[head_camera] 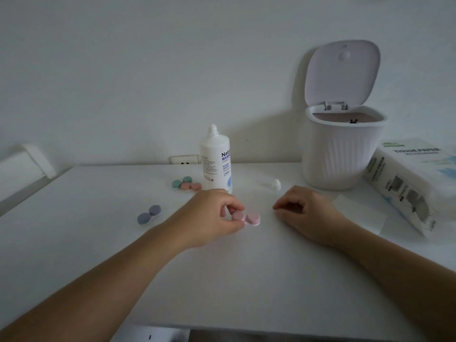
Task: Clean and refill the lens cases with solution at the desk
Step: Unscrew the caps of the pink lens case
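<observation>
Single head view, wide-angle. Looks forward and down from above the near edge of the desk (98, 243), toward the wall behind it. Near: forearms enter from the bottom corners. Desk fills the lower half, wall the upper half; no second view.

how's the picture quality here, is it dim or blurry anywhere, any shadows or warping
Head view: dim, grey, even light with no glare; the open bin and solution bottle cast soft shadows on the wall. The wide lens bends the desk edges and stretches both forearms. The left hand on the pink lens case looks slightly soft; the tissue pack lettering is smeared.
</observation>
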The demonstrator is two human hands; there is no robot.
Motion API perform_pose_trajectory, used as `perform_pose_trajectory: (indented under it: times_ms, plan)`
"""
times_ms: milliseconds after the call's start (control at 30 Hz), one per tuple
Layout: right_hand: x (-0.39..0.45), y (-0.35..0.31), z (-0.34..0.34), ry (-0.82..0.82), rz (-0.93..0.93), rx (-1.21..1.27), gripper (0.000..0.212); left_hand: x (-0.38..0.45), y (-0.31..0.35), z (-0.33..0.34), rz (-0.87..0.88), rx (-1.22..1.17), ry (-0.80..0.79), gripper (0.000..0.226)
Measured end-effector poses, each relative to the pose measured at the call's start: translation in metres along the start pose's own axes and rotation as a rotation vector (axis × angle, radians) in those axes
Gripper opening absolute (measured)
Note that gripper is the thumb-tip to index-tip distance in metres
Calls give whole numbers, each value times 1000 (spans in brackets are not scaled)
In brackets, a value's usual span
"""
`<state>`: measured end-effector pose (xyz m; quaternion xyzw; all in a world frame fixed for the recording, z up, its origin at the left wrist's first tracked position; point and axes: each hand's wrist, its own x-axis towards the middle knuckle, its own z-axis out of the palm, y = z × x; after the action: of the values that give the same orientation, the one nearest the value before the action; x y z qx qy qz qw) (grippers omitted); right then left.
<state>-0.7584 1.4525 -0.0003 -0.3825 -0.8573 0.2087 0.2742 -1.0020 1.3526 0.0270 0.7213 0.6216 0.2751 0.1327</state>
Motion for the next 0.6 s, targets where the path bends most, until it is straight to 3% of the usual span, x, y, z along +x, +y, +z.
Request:
perform_pose_trajectory:
  times_ms: [167,333,467,600]
  plan:
    - [2,3,-2,2,1,38,17,27,11,24,77,0,-55,17]
    - [-2,-1,-4,-10,-21,57,10,35,3,37,86,-48,-59,12]
    - [-3,-6,-4,-48,-53,-51,31,37,-3,40,83,-108,-26,16]
    - [-3,-7,-5,-56,-49,-90,35,38,-3,40,74,-144,-45,25]
